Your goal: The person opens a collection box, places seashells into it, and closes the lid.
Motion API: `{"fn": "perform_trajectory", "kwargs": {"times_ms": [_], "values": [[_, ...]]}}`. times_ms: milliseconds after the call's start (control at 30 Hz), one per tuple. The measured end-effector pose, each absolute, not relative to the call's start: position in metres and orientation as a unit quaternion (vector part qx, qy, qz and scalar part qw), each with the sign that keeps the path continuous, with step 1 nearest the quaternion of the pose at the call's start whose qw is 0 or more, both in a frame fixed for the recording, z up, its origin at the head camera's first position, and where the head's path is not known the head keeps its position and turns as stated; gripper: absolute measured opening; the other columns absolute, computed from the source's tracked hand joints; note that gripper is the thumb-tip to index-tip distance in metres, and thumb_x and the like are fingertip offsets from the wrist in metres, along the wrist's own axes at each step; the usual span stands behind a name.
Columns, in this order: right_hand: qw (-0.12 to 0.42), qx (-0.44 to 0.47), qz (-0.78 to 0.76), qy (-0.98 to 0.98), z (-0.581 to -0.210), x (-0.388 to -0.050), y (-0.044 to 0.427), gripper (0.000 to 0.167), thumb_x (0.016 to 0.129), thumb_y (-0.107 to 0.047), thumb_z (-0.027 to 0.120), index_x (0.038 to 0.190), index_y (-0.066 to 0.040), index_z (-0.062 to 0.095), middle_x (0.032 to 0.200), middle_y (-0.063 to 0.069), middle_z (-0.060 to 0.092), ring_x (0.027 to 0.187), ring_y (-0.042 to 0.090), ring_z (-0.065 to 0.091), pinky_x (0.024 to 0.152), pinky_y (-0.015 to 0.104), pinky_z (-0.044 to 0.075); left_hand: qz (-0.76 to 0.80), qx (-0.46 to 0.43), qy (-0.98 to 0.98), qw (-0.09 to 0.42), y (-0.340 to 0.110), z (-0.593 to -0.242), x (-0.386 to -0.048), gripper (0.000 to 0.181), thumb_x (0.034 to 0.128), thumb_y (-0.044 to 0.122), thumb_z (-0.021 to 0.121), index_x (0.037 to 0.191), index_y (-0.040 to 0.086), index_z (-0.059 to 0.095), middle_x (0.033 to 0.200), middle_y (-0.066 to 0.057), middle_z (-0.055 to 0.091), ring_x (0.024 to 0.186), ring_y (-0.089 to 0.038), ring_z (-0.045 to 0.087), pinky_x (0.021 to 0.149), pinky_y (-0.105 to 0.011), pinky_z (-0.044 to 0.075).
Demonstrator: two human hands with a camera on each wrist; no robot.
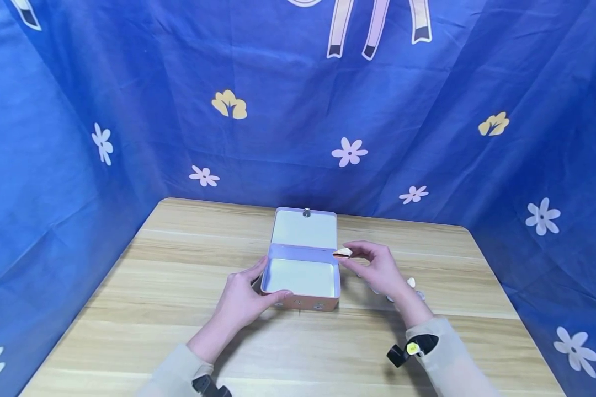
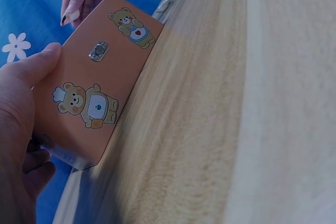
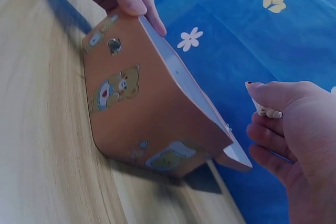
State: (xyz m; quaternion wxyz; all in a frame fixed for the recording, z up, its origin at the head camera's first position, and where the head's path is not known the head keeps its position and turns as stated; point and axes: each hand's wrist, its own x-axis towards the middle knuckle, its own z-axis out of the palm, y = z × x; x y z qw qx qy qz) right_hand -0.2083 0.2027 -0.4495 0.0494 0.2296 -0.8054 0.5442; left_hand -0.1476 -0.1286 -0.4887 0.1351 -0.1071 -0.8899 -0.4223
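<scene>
Small pale pieces (image 1: 411,282) are partly hidden by the right hand (image 1: 381,269), whitish seashell (image 1: 343,252) pinched; an orange rectangular tin (image 1: 308,302), near the wooden table's far edge (image 1: 206,207), is clasped by the left hand (image 1: 240,296).

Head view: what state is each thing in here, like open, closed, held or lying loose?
Box: open, upright on the table.
Lid: swung back.
Latch: unfastened.
Shell: held, clear of the table.
Left hand: gripping the box.
Right hand: pinching the shell.
Small pieces: lying loose, partly hidden.
Cloth: hanging, creased.
</scene>
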Motion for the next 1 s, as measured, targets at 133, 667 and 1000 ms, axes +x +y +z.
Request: {"fn": "perform_trajectory", "kwargs": {"times_ms": [133, 667, 1000], "values": [[0.038, 0.239, 0.544, -0.803, -0.449, -0.211, 0.194, 0.034, 0.091, -0.013, 0.087, 0.121, 0.0, 0.076, 0.105, 0.001, 0.079, 0.103, 0.022, 0.074, 0.098, 0.05, 0.057, -0.417, -0.103, -0.893, 0.136, -0.128, -0.49, -0.148, 0.11, 0.0703, 0.072, 0.088, 0.148, 0.0, 0.058, 0.144, -0.015, 0.06, 0.068, -0.014, 0.059, 0.084, -0.038, 0.056], [-0.01, 0.253, 0.529, -0.81, -0.449, -0.219, 0.152, 0.029, 0.091, -0.017, 0.087, 0.117, -0.006, 0.079, 0.105, 0.002, 0.078, 0.094, 0.019, 0.074, 0.089, 0.048, 0.061, -0.4, -0.112, -0.896, 0.155, -0.126, -0.488, -0.15, 0.111, 0.0716, 0.073, 0.087, 0.147, -0.004, 0.058, 0.141, -0.022, 0.06, 0.107, -0.033, 0.074, 0.098, -0.048, 0.058], [-0.03, 0.266, 0.502, -0.822, -0.456, -0.226, 0.129, 0.03, 0.091, -0.018, 0.087, 0.115, -0.003, 0.079, 0.101, 0.002, 0.078, 0.087, 0.015, 0.074, 0.083, 0.033, 0.063, -0.395, -0.11, -0.898, 0.161, -0.123, -0.489, -0.15, 0.107, 0.0717, 0.068, 0.09, 0.147, -0.002, 0.059, 0.14, -0.022, 0.061, 0.107, -0.024, 0.071, 0.094, -0.046, 0.06]]}}
